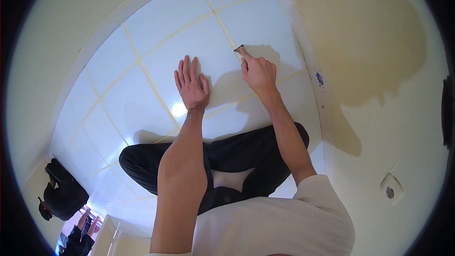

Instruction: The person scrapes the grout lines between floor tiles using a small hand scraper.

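Note:
White floor tiles (180, 38) with yellowish joint lines (222, 27) lie in front of me. My right hand (260, 72) is closed around a small scraper-like tool with a dark, flat edge (238, 48); its handle is hidden in my grip. The index finger stretches along the tool, whose edge meets a yellow joint between two tiles. To the left of it, my left hand (192, 85) rests palm down on a tile, fingers stretched out, with nothing in it.
A cream wall (369, 114) with a small square recess (391, 189) runs along the right. Pale skirting (102, 31) borders the floor at left. My dark-trousered legs (251, 147) are folded on the tiles. At lower left a person in black (64, 194) crouches; another person (78, 242) is partly visible.

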A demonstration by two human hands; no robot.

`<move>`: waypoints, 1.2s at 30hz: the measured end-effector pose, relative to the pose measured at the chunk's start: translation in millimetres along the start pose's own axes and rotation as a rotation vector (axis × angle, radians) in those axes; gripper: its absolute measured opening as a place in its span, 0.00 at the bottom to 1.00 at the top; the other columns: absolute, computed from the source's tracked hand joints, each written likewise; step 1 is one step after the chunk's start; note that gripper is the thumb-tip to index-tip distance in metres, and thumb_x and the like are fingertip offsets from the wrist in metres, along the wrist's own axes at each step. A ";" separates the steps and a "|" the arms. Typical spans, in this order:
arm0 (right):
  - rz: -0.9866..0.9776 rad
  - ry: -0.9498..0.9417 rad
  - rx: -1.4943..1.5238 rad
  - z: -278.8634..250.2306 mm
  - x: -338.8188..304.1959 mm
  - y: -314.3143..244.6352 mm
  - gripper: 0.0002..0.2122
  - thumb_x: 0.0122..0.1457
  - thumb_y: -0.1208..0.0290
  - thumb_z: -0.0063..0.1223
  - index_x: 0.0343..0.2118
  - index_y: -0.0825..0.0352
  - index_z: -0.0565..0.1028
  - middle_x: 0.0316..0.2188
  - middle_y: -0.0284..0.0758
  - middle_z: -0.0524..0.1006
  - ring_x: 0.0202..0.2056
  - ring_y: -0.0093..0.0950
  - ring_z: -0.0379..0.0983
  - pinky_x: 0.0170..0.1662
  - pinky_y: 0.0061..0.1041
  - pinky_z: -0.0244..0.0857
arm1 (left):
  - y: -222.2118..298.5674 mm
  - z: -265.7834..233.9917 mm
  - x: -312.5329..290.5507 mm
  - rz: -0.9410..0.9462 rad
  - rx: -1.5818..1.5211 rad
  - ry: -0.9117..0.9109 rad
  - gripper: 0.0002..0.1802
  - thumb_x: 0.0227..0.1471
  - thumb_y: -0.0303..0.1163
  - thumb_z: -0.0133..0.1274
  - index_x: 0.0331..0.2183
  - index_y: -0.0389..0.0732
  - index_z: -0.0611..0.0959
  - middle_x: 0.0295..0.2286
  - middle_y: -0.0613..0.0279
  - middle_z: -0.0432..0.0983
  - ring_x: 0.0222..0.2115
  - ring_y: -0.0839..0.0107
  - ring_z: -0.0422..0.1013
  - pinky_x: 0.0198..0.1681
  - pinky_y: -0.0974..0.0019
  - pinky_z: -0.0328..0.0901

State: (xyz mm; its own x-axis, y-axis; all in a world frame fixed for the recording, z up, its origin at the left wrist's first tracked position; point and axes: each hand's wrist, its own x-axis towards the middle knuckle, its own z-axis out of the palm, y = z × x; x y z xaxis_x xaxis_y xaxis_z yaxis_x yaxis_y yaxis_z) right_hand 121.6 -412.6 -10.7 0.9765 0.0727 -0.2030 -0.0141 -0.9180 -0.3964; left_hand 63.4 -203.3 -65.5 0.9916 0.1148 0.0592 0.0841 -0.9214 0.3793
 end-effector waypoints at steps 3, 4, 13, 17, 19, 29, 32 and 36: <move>0.000 0.005 -0.021 -0.4 1.2 -1.7 0.18 0.61 0.66 0.54 0.54 0.53 0.80 0.18 0.40 0.78 0.22 0.41 0.77 0.29 0.42 0.71 | -1.0 0.7 0.2 0.003 -0.012 -0.001 0.34 0.57 0.34 0.45 0.65 0.49 0.66 0.68 0.59 0.54 0.70 0.57 0.48 0.72 0.45 0.39; 0.000 -0.011 -0.032 -1.2 1.7 -2.3 0.17 0.61 0.66 0.55 0.54 0.53 0.80 0.17 0.40 0.78 0.21 0.41 0.77 0.28 0.41 0.71 | -1.2 0.1 0.3 0.000 -0.009 -0.005 0.33 0.57 0.34 0.45 0.65 0.49 0.66 0.68 0.59 0.54 0.70 0.58 0.48 0.72 0.45 0.39; -0.005 0.033 -0.053 2.3 1.0 -4.3 0.18 0.60 0.67 0.54 0.53 0.53 0.81 0.16 0.40 0.77 0.20 0.41 0.76 0.27 0.40 0.70 | -2.2 1.1 -0.8 -0.005 -0.009 -0.010 0.33 0.58 0.35 0.45 0.65 0.49 0.66 0.68 0.60 0.54 0.70 0.58 0.47 0.73 0.45 0.38; -0.015 0.036 -0.021 -0.4 -1.8 -3.2 0.20 0.57 0.69 0.56 0.54 0.58 0.79 0.19 0.41 0.79 0.22 0.41 0.78 0.27 0.41 0.70 | -1.0 1.7 -0.5 0.002 -0.007 0.000 0.33 0.58 0.35 0.44 0.65 0.49 0.66 0.68 0.60 0.54 0.70 0.58 0.47 0.72 0.45 0.38; -0.016 0.100 -0.028 3.8 0.0 -3.9 0.18 0.60 0.67 0.54 0.53 0.52 0.81 0.16 0.40 0.77 0.21 0.41 0.76 0.27 0.40 0.70 | -0.4 0.6 -0.9 -0.003 -0.012 -0.003 0.33 0.58 0.35 0.44 0.65 0.49 0.66 0.68 0.60 0.54 0.70 0.58 0.47 0.72 0.45 0.38; 0.006 0.087 -0.013 2.7 1.3 -5.6 0.17 0.61 0.67 0.52 0.52 0.51 0.81 0.16 0.42 0.77 0.21 0.42 0.77 0.27 0.42 0.69 | -0.7 -1.2 0.5 -0.010 -0.004 -0.014 0.33 0.57 0.35 0.45 0.65 0.48 0.67 0.68 0.59 0.55 0.70 0.58 0.47 0.72 0.45 0.38; 0.035 0.029 -0.013 -0.5 0.5 -5.8 0.17 0.61 0.67 0.52 0.52 0.50 0.81 0.17 0.42 0.77 0.21 0.42 0.77 0.28 0.42 0.70 | -0.5 0.0 -0.5 -0.005 -0.009 -0.007 0.33 0.57 0.35 0.45 0.65 0.49 0.67 0.68 0.59 0.54 0.70 0.58 0.47 0.73 0.45 0.38; 0.030 0.068 -0.007 3.3 0.7 -3.6 0.17 0.61 0.67 0.53 0.52 0.49 0.82 0.17 0.42 0.77 0.21 0.42 0.77 0.27 0.42 0.70 | 0.6 -0.4 -0.3 -0.004 -0.015 -0.012 0.33 0.57 0.35 0.45 0.65 0.49 0.66 0.68 0.60 0.54 0.70 0.58 0.47 0.73 0.45 0.38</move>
State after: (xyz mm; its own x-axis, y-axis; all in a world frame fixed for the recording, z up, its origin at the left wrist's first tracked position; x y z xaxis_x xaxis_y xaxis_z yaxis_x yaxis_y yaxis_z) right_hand 121.7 -407.9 -12.4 0.9880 0.0191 -0.1533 -0.0419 -0.9222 -0.3844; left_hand 63.1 -203.8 -64.9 0.9924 0.1140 0.0461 0.0868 -0.9153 0.3932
